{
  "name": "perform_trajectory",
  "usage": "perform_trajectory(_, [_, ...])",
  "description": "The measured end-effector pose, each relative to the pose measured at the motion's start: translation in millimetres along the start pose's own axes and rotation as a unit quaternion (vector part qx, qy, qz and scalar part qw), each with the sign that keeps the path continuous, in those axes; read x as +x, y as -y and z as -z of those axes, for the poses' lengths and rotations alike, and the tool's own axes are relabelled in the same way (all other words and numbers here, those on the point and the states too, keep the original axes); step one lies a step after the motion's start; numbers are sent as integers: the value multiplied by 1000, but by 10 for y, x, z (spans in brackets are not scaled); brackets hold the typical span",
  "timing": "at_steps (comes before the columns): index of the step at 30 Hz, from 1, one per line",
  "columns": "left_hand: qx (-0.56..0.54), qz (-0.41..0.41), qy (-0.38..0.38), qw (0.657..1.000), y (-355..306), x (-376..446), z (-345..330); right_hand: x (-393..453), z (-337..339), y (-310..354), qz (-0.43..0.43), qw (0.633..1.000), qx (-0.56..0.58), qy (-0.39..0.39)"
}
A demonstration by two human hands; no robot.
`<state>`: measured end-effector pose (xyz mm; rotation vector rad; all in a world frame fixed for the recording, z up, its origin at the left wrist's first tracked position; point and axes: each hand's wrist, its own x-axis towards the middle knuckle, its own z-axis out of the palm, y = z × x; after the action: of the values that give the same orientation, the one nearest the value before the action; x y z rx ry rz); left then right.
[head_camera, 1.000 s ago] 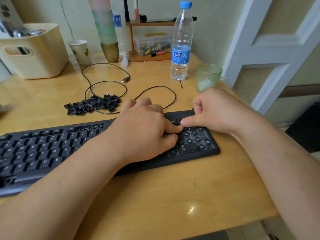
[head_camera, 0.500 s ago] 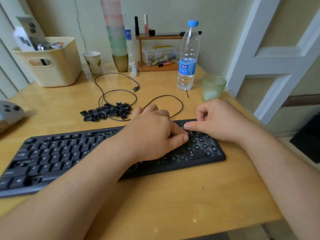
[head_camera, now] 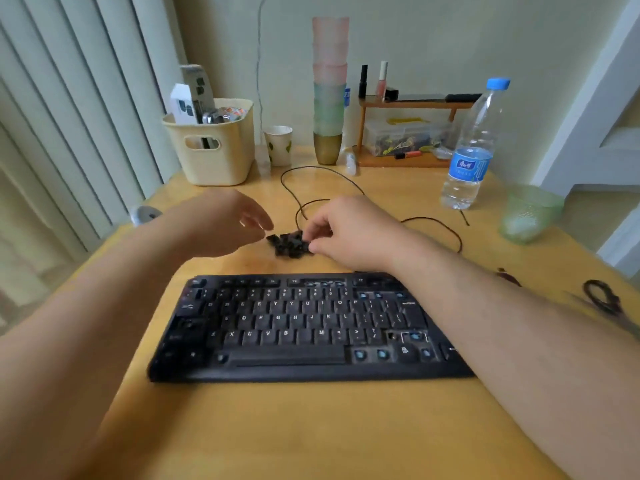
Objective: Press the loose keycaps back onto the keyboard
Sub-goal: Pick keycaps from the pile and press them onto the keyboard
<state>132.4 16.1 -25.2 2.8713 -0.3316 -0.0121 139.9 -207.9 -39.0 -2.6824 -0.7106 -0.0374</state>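
Fingers [head_camera: 258,220] of our left hand [head_camera: 221,225] were loosely spread and held nothing, their tips just beside the left edge of the pile of loose keycaps [head_camera: 289,244]. We could not tell through the blur whether they touched it. Left of that hand, a cream basket [head_camera: 214,157] stood at the back of the wooden table [head_camera: 311,438], with a paper cup [head_camera: 278,145] beside it. The pile lay on the table behind the black keyboard [head_camera: 304,327], apart from it. Our right hand [head_camera: 349,230] had its fingers curled down onto the pile's right side; whether they pinched a cap we could not tell. Several sockets toward the keyboard's right end showed blue stems without caps. A black cable [head_camera: 433,223] looped behind our right wrist. Further right stood a water bottle [head_camera: 472,150] and a green glass [head_camera: 526,213], and scissors [head_camera: 604,301] lay near the table's right edge.
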Motion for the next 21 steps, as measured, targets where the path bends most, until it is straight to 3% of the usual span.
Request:
perform_trajectory(7, [-57,-4,-48,997,203,-75,-322,370,-250,189,-2,995,-89,54])
perform_trajectory(21, [-165,-24,-88,982,139,-103,-382,323,-265,363,-34,994,-97,-30])
